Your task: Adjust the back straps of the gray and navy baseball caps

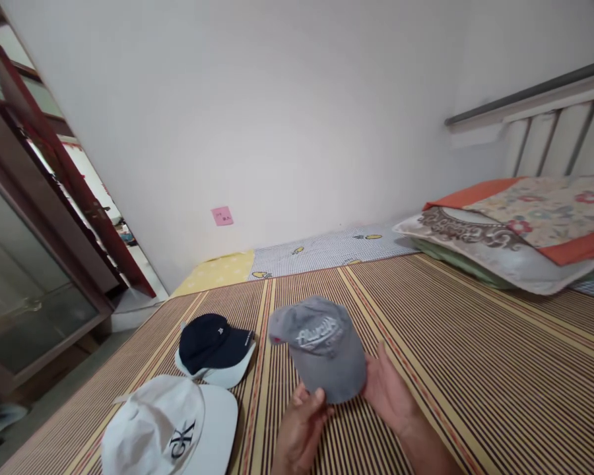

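Note:
A grey baseball cap (321,343) with white lettering is held above the striped mat, its brim toward me. My left hand (301,422) pinches the brim's edge, thumb on top. At the brim's right side is my right hand (389,389), its palm against the edge and its thumb stretched out; its other fingers are partly hidden by the cap. To the left, a navy cap (208,343) lies on top of a pale blue cap (230,375). Nearer to me sits a white cap (153,422) with dark letters on its front.
The striped mat (455,349) covers the bed, with checked fabric (317,251) along the wall. Pillows (539,224) are stacked at the right by the headboard (569,132). A pink note (222,216) is stuck on the wall. A reddish door (74,178) stands at the left.

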### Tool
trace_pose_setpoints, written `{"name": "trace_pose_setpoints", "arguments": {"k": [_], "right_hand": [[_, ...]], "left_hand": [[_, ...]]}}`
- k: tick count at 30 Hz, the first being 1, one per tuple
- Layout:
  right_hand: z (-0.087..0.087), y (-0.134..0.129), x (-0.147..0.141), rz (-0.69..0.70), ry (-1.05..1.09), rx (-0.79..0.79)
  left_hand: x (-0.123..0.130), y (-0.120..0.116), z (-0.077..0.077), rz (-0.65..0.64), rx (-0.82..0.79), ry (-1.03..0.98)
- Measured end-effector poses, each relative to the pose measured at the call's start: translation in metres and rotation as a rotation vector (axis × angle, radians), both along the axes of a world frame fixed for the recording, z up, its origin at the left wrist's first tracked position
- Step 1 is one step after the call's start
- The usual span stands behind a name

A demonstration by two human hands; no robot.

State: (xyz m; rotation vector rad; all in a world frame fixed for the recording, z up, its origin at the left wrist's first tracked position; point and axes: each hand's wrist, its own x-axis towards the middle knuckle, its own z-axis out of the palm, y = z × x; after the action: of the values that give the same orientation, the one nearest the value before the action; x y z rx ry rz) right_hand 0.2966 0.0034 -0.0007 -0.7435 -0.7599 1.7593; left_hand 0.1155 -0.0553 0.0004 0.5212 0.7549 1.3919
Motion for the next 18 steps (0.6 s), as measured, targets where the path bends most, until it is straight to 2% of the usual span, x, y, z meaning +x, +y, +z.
{"name": "trace_pose_setpoints", "arguments": {"k": [3, 6, 8, 11, 15, 18], "right_hand": [[0.011, -0.001, 0.023, -0.126, -0.001, 0.02], [0.008, -0.002, 0.038, -0.221, -0.027, 0.013], [0.005, -0.004, 0.041, -0.192, -0.024, 0.019], [0.006, -0.009, 0.039, -0.057, -0.064, 0.07], [0.024, -0.015, 0.034, 0.122, -0.187, 0.268], [0.045, -0.018, 0.031, 0.132, -0.369, 0.449]], "left_hand": [[0.017, -0.005, 0.0, -0.178, -0.01, 0.003], [0.022, -0.003, 0.004, -0.234, 0.008, -0.076], [0.018, 0.0, 0.005, -0.16, 0.005, -0.153], [0.001, 0.006, 0.007, -0.007, 0.008, -0.167], [-0.024, 0.006, 0.021, 0.095, 0.121, 0.076], [-0.035, 0.003, 0.038, 0.157, 0.207, 0.338]]}}
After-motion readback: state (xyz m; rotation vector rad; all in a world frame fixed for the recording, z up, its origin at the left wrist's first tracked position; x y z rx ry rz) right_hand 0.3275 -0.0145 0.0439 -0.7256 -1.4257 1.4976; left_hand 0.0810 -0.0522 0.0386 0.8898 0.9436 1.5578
